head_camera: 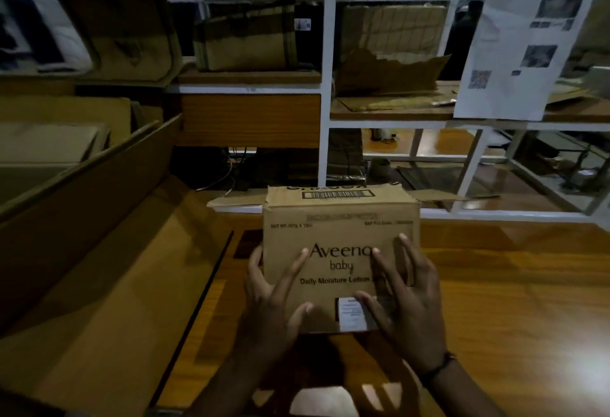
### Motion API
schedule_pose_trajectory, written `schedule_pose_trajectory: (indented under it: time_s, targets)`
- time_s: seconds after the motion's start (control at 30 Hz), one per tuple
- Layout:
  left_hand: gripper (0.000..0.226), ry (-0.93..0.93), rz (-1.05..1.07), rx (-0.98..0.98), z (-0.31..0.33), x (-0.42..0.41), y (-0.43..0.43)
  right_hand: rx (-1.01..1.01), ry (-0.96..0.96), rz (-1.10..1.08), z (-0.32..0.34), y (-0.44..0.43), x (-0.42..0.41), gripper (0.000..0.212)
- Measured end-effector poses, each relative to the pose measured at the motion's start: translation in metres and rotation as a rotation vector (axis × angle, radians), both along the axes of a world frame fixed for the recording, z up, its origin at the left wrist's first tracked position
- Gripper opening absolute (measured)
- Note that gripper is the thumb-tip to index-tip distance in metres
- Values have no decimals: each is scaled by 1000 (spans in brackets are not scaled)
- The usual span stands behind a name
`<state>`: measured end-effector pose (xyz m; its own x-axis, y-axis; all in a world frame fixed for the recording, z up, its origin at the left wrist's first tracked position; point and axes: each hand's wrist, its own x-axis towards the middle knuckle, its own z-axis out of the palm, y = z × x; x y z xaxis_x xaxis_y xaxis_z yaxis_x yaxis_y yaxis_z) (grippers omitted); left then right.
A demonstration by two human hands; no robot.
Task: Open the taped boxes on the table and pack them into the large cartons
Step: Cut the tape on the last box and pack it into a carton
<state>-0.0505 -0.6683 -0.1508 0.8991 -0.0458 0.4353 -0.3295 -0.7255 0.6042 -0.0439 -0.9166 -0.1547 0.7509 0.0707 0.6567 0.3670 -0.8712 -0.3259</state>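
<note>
A dim packing room, seen from over a person's hands. Along the left stands a large carton (pixel 82 218), its top open and its near flap (pixel 99 268) folded down over the wooden table (pixel 511 284); what lies inside it is too dark to tell. Behind the table runs a white shelf frame (pixel 325 86) stacked with flattened cardboard.

At the middle of the table sits a small brown box (pixel 340 251) printed "Aveeno baby". Its printed face tilts up toward the viewer, its lettering reads upright, and its long axis runs left to right. The far flaps (pixel 237 202) appear spread open, so it looks already untaped, though the light is poor. It is not yet in the carton, so packing seems left to do.

The left hand (pixel 274 298) cups the box's left edge, fingers spread. The right hand (pixel 399 301) lies flat on the printed face, thumb beside a white label (pixel 351 314). Neither hand is closed; both press the box between them.
</note>
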Motion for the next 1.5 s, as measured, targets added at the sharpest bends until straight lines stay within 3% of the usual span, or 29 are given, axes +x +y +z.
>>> schedule_pose_trajectory:
  time_s: [0.3, 0.47, 0.87, 1.17, 1.5]
  targets:
    - [96, -75, 95, 153, 69, -10, 11, -57, -108, 112, 60, 0, 31, 72]
    - [93, -209, 183, 246, 141, -5, 30, 32, -235, 201, 123, 22, 61, 62]
    - [95, -477, 365, 411, 301, -30, 124, 173, -524, 284, 264, 131, 76, 65]
    - [94, -512, 494, 429, 341, -72, 271, 164, -555, 395, 315, 290, 62, 66]
    - [98, -419, 540, 422, 324, -106, 444, 7, -392, 567, 302, 455, 48, 79]
